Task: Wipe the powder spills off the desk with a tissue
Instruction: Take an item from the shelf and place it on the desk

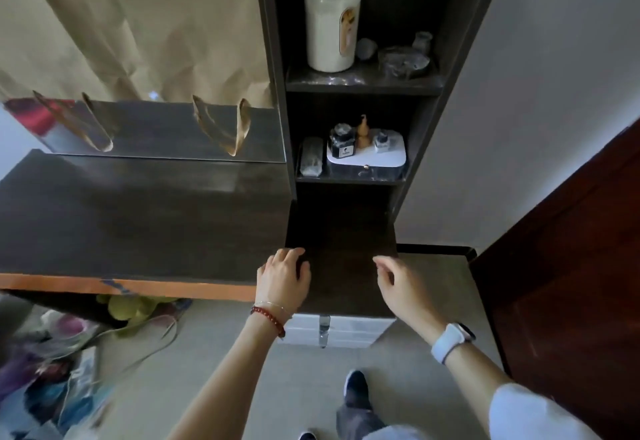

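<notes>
the dark wooden table [138, 225] spreads from the hands toward nine and eleven o'clock, its orange front edge running left from the left wrist. no tissue and no distinct powder patch can be made out on it; only a pale sheen shows on the surface. the left hand [284, 273] rests at the table's front edge, fingers loosely curled and holding nothing. the right hand [398, 283] hovers just to its three o'clock, over the darker lower shelf section, fingers relaxed and slightly bent, also holding nothing. at twelve o'clock the shelf unit [363, 83] carries a tall white jar [332, 20] with an oval label and a small dark bottle [343, 143]; their writing is too small to read.
</notes>
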